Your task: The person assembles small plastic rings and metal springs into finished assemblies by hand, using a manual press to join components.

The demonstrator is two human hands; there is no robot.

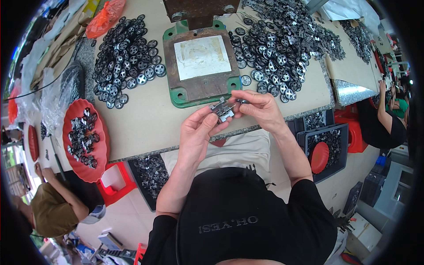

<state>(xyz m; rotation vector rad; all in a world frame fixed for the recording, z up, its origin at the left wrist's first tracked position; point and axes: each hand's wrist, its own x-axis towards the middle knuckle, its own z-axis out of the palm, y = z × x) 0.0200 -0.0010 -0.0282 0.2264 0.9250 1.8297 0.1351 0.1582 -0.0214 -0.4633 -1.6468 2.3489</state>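
Note:
My left hand pinches a small grey-and-black chassis-like part between thumb and fingers, just in front of the press base. Close to its right side, my right hand grips a small black wheel with thumb and forefinger. A thin pin or axle shows between the part and the right fingers; whether the wheel touches it I cannot tell. Piles of black wheels with silver spokes lie left and right of the press.
A green-edged press base bearing a white plate stands ahead. At the left is a red tray of assembled parts; more small parts heap at the far right. Grey crates sit below the table edge. Co-workers sit on both sides.

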